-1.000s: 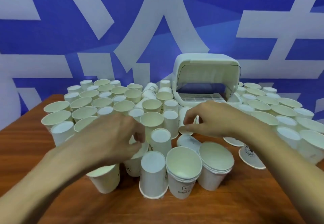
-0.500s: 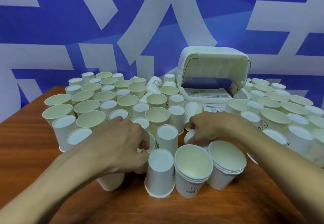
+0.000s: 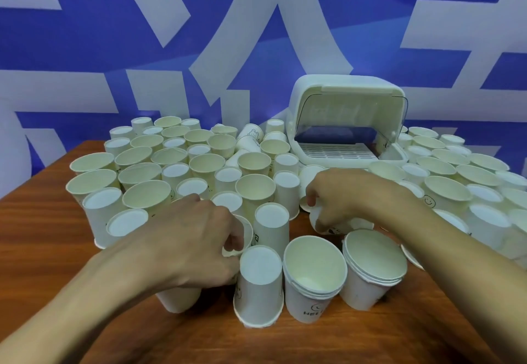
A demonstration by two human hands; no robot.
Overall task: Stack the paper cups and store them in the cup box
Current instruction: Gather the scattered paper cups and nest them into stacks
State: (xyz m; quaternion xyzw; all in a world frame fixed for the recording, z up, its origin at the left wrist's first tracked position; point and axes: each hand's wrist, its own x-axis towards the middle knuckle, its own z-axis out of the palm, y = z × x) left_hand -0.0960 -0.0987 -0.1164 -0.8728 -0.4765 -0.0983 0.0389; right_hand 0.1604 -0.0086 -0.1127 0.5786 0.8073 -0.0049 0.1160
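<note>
Many white paper cups (image 3: pixel 253 189) cover the wooden table (image 3: pixel 42 238), some upright, some upside down. Two short upright stacks of cups (image 3: pixel 313 275) (image 3: pixel 370 272) stand at the front. My left hand (image 3: pixel 188 241) pinches the rim of a tilted cup (image 3: pixel 243 235) at front centre. My right hand (image 3: pixel 339 198) grips a cup lying on its side (image 3: pixel 328 226) just behind the stacks. The white cup box (image 3: pixel 346 124) stands at the back with its lid raised and its slatted floor bare.
A blue and white patterned wall (image 3: pixel 142 35) rises right behind the table. Cups crowd both sides of the cup box. An upside-down cup (image 3: pixel 259 283) stands beside my left hand. Bare wood shows along the front edge and far left.
Both hands have drawn back toward me. My right hand has come off the cups in front of the box and closed on the lying cup. My left hand keeps its pinch.
</note>
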